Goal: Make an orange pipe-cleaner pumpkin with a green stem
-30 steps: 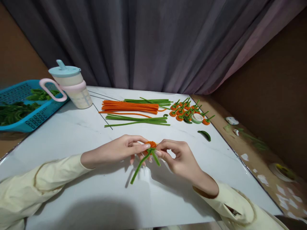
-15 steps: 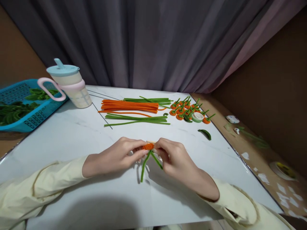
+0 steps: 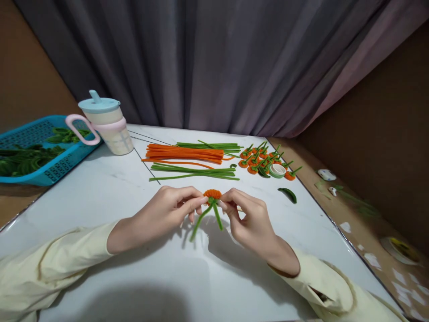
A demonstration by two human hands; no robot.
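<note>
Between my fingertips is a small orange pipe-cleaner pumpkin (image 3: 212, 194), from which two green pipe-cleaner ends (image 3: 217, 217) hang down in a V. My left hand (image 3: 172, 206) pinches its left side with thumb and forefinger. On the opposite side my right hand (image 3: 250, 214) pinches it too, and a thin pale stick (image 3: 240, 209) shows by those fingers, partly hidden. Beyond my hands lie a bundle of orange pipe cleaners (image 3: 186, 153) and loose green pipe cleaners (image 3: 194, 171). Several finished-looking orange pumpkins with green stems (image 3: 254, 162) are grouped to the right.
A lidded tumbler (image 3: 112, 129) with a pink handle stands at the back left, beside a blue basket (image 3: 50, 174) of green pieces. A roll of tape (image 3: 277, 170) lies among the pumpkins, near a curved green piece (image 3: 288, 195). Paper scraps (image 3: 372, 260) litter the brown surface at right.
The orange pumpkin has been raised slightly and tilted, so its green centre now shows. The fingers of both hands have shifted around it, and the green ends have swung left.
</note>
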